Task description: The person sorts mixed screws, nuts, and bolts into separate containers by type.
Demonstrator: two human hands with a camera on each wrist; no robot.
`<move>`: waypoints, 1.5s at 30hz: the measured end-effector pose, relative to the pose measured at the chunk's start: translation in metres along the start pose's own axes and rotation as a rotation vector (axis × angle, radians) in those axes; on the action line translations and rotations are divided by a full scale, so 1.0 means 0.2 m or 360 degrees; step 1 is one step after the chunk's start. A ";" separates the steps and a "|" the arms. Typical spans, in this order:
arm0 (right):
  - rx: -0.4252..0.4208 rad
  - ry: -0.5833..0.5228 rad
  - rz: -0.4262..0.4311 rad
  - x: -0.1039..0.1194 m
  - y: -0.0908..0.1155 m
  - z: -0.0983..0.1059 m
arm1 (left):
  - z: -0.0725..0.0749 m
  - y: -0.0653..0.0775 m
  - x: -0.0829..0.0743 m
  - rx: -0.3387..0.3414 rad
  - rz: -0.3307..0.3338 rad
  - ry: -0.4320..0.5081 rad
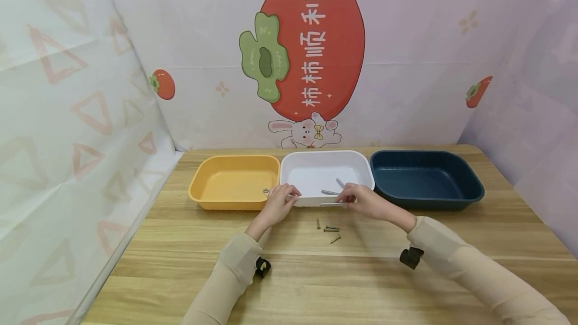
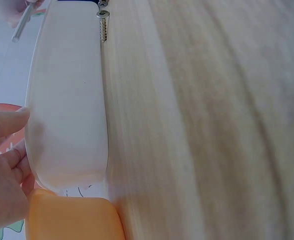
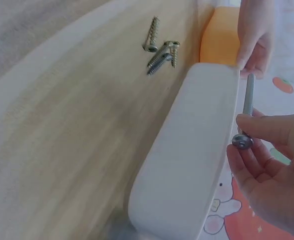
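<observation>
At the white tray (image 1: pixel 311 201), left grip (image 1: pixel 278 203) pinching rim (image 1: pixel 316 197), right grip (image 1: pixel 365 201) pinching bolt (image 3: pixel 249 97)

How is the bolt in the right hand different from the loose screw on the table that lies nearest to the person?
Size: the bolt is clearly longer than the screw. Colour: the bolt is silver-grey, while the screw looks brassy. Pose: the bolt is held up in the right hand, while the screw lies on the table. Both look metallic, with a wider head at one end.
</observation>
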State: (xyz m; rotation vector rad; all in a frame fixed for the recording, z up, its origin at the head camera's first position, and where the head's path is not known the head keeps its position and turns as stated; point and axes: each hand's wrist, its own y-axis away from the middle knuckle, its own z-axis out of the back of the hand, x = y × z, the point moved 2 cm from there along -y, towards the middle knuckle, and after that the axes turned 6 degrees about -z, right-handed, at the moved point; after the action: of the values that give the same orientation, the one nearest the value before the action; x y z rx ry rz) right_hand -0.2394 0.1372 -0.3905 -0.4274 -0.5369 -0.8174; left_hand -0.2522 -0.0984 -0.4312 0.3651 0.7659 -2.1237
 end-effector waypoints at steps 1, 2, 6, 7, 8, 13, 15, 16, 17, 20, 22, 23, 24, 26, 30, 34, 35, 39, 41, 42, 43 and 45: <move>-0.0002 0.0010 0.0000 0.00 -0.01 0.01 | 0.00 0.00 0.00 0.0001 -0.0001 0.0003; -0.0002 0.0022 0.0002 0.00 -0.01 0.01 | 0.00 0.00 0.00 0.0001 -0.0002 -0.0003; 0.0000 0.0034 -0.0025 -0.01 -0.03 0.03 | 0.00 0.00 0.00 0.0006 -0.0003 -0.0007; -0.0001 0.0031 -0.0030 -0.01 -0.04 0.03 | 0.00 0.00 0.00 0.0008 -0.0003 -0.0006; -0.0001 0.0029 -0.0036 -0.02 -0.05 0.04 | 0.00 0.00 0.00 0.0010 -0.0002 -0.0007; -0.0013 0.0018 -0.0074 -0.02 -0.08 0.04 | -0.01 0.00 0.00 0.0005 -0.0005 -0.0008; -0.0029 0.0029 -0.0078 -0.03 -0.09 0.05 | -0.01 0.00 0.00 0.0001 -0.0005 -0.0009; -0.0038 0.0038 -0.0067 -0.03 -0.10 0.05 | -0.01 0.00 0.00 0.0001 -0.0005 -0.0009; -0.0046 0.0046 -0.0059 -0.03 -0.10 0.05 | -0.01 0.00 0.00 0.0000 -0.0003 -0.0009; -0.0059 0.0065 -0.0045 -0.04 -0.12 0.06 | -0.01 0.00 0.00 0.0002 0.0006 -0.0016; -0.0055 0.0069 -0.0048 -0.04 -0.14 0.06 | 0.00 0.00 0.00 0.0002 0.0005 -0.0014; -0.0053 0.0068 -0.0052 -0.04 -0.14 0.06 | 0.00 0.00 0.00 0.0003 0.0005 -0.0013; -0.0053 0.0070 -0.0054 -0.04 -0.15 0.06 | 0.00 0.00 0.00 0.0002 0.0003 -0.0012; -0.0049 0.0075 -0.0062 -0.04 -0.16 0.06 | 0.00 0.00 0.00 0.0001 0.0003 -0.0008; -0.0040 0.0097 -0.0068 -0.03 -0.19 0.07 | 0.00 0.00 0.00 0.0007 0.0010 -0.0004; -0.0021 0.0123 -0.0089 -0.04 -0.22 0.08 | 0.00 0.00 0.00 0.0013 0.0013 -0.0007; -0.0016 0.0124 -0.0098 -0.05 -0.22 0.08 | 0.00 0.00 0.00 0.0013 0.0014 -0.0008; -0.0003 0.0129 -0.0125 -0.05 -0.24 0.07 | 0.00 0.00 0.01 0.0010 0.0013 -0.0005; -0.0003 0.0128 -0.0135 -0.06 -0.25 0.07 | 0.00 0.00 0.00 0.0010 0.0015 -0.0002; -0.0006 0.0131 -0.0145 -0.06 -0.25 0.07 | 0.00 0.00 0.00 0.0011 0.0015 -0.0002; -0.0008 0.0130 -0.0156 -0.06 -0.25 0.07 | 0.00 0.00 0.00 0.0011 0.0016 -0.0002; -0.0015 0.0117 -0.0176 -0.07 -0.25 0.07 | 0.00 0.00 0.00 0.0010 0.0014 -0.0002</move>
State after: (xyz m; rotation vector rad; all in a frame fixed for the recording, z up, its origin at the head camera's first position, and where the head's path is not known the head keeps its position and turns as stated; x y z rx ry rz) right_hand -0.2903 0.1214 -0.3799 -0.3775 -0.4919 -0.9389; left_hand -0.2524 -0.0987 -0.4321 0.3700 0.7558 -2.1181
